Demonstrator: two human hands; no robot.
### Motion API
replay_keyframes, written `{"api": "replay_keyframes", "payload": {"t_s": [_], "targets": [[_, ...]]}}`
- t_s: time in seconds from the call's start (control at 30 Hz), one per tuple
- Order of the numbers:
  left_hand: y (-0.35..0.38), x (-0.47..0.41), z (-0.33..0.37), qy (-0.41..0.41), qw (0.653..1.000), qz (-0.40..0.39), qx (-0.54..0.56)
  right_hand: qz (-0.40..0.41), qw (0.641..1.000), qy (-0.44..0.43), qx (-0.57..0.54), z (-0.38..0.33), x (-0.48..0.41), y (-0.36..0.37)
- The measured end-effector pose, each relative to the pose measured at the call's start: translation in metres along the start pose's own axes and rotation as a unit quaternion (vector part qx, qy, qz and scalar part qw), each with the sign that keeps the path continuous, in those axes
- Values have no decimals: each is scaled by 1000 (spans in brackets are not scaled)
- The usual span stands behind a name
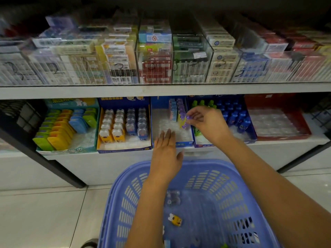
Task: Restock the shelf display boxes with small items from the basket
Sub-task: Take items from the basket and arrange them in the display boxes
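Restocking midway: right hand (206, 120) pinches purple item (188, 117) over part-filled blue display box (180, 144); left hand (165, 154), fingers straight, at its front edge; basket (232, 185) below holds several small items (176, 219) unshelved.

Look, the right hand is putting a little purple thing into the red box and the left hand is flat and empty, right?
Not the red box. The head view shows the right hand pinching the little purple item over the blue display box in the middle; the left hand is flat and empty.
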State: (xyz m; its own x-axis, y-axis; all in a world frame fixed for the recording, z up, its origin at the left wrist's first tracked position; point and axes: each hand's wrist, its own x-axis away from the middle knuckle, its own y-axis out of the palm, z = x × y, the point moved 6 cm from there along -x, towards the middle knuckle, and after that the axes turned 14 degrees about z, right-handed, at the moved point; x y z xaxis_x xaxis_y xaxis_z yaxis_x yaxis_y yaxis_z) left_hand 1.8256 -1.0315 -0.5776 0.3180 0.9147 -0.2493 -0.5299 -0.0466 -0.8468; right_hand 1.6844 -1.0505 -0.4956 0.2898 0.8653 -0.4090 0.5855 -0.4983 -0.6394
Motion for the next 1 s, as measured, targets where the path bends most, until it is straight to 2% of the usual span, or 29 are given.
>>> {"api": "replay_keyframes", "payload": {"t_s": [0.07,0.3,0.47,0.67,0.77,0.87,0.93,1.0], "targets": [[0,0,-2,5,1000,-6,8,-28,999,-32,30,-1,-4,4],[0,1,0,8,1000,-21,10,-97,992,-14,81,4,-26,14],[1,1,-2,7,1000,-14,25,-126,990,6,62,8,-21,21],[3,-1,-5,8,999,-8,41,-117,991,51,28,14,-16,22],[4,0,-5,12,999,-18,32,-133,988,55,63,10,-25,23],[0,0,-3,8,999,-31,43,-185,973,39,133,2,-34,26],[-9,7,-1,-33,989,17,143,-198,966,40,158,-5,-34,25],[-20,26,-2,-76,959,126,243,-179,973,56,135,-10,-24,16]]}}
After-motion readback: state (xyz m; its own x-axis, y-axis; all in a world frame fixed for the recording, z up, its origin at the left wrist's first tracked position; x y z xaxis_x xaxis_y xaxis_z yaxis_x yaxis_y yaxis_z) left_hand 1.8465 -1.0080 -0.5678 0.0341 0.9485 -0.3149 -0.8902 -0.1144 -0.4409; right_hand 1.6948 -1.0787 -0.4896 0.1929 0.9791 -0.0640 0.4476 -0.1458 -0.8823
